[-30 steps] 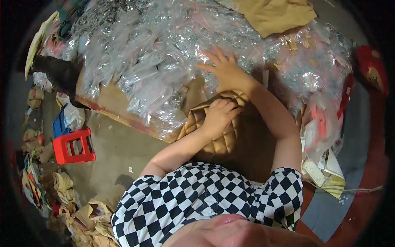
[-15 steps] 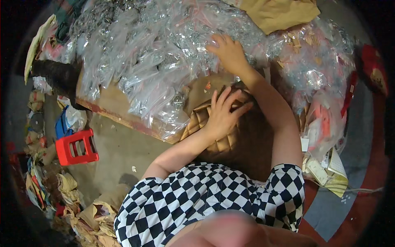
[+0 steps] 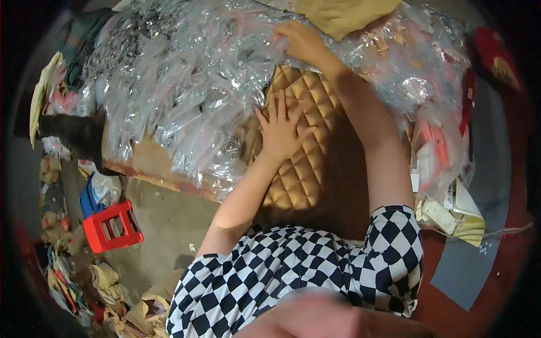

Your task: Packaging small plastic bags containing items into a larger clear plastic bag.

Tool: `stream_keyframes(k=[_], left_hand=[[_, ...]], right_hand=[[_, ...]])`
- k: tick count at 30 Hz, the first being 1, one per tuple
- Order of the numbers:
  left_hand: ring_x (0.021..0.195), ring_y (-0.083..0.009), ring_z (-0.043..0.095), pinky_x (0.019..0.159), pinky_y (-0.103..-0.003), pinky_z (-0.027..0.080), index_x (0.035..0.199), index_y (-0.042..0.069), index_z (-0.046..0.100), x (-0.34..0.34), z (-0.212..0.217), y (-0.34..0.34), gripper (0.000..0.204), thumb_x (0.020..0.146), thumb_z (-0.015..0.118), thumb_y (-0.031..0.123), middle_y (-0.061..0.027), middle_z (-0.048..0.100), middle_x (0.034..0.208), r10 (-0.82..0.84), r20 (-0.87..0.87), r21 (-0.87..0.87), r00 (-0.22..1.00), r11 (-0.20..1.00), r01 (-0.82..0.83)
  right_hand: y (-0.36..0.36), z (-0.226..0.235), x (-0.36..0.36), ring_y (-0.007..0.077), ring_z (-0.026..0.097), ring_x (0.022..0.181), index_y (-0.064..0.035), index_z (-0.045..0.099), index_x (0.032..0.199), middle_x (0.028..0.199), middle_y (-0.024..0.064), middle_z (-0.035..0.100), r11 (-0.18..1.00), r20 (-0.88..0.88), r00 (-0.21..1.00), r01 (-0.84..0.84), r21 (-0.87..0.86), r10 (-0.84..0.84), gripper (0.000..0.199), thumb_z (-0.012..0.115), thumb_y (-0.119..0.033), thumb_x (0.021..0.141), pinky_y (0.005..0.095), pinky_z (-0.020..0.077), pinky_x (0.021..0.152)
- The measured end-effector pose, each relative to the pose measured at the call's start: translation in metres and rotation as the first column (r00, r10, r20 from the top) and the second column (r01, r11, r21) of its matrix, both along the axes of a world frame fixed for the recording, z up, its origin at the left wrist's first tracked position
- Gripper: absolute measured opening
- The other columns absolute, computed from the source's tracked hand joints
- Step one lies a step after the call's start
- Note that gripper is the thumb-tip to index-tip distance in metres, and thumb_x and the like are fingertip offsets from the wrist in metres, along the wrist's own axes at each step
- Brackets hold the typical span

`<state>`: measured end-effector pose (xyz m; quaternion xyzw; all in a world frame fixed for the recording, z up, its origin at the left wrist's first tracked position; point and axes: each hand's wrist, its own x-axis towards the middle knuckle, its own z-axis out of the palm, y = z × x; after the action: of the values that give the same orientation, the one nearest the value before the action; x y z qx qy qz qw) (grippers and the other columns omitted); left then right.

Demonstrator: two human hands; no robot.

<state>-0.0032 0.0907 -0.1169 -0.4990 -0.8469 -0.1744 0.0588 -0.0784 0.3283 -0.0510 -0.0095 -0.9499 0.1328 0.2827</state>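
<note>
My left hand (image 3: 280, 132) lies flat with fingers spread on a golden-brown quilted cloth (image 3: 298, 177). The cloth runs from my lap up over the near part of the table, and its far edge reaches the pile of clear plastic zip bags (image 3: 191, 84). Small shiny metal-looking pieces show inside many bags; their kind is too small to tell. Farther out, my right hand (image 3: 304, 42) reaches into the pile beyond the cloth. Its fingers are bent together on a clear bag with a reddish strip, partly hidden by the hand.
A yellow-brown paper sheet (image 3: 352, 14) lies at the far edge. More bags (image 3: 411, 73) sit to the right, beside papers and a white box (image 3: 437, 217). A red plastic stool (image 3: 112, 226) and crumpled paper wrappings (image 3: 104, 281) are on the floor at left.
The quilted cloth now lies spread farther up the table, over board that showed before. My left hand has flattened on it; my right hand has moved farther out, its fingers bending in.
</note>
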Motion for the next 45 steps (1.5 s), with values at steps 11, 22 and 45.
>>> stream_keyframes(k=[11,22,45], left_hand=[[0.145,-0.0448,0.020,0.119,-0.052,0.014,0.152,0.013,0.032,-0.016,-0.014,0.010,0.081,0.090,0.049,0.063,-0.0329,0.023,0.153,0.035,-0.007,0.001,0.999,0.999,-0.035],[0.144,-0.0479,0.020,0.118,-0.053,0.015,0.151,0.008,0.032,-0.034,-0.028,0.013,0.081,0.091,0.046,0.062,-0.0355,0.023,0.152,0.051,-0.089,0.018,0.995,0.999,-0.050],[0.091,-0.0347,0.060,0.080,-0.043,0.050,0.114,0.005,0.062,0.024,-0.003,0.032,0.029,0.085,0.064,0.010,-0.0141,0.063,0.098,-0.319,0.080,0.348,0.944,0.897,0.274]], right_hand=[[0.017,0.032,0.021,0.0370,0.059,0.101,-0.0115,0.061,0.113,0.108,0.0124,0.062,0.996,-0.040,0.997,-0.057,0.071,0.060,0.047,0.067,-0.003,0.067,0.0442,0.0486,0.083],[-0.031,-0.027,0.125,0.0391,0.042,0.130,-0.0227,0.057,0.129,0.141,0.0136,0.047,0.924,0.208,0.978,-0.092,0.372,0.013,0.059,0.070,-0.014,0.072,0.0517,0.0387,0.106],[0.023,-0.032,0.219,0.0357,0.066,0.096,-0.0113,0.067,0.116,0.103,0.0157,0.069,0.940,-0.278,0.919,0.320,0.115,-0.279,0.035,0.064,-0.031,0.087,0.0437,0.0515,0.085]])
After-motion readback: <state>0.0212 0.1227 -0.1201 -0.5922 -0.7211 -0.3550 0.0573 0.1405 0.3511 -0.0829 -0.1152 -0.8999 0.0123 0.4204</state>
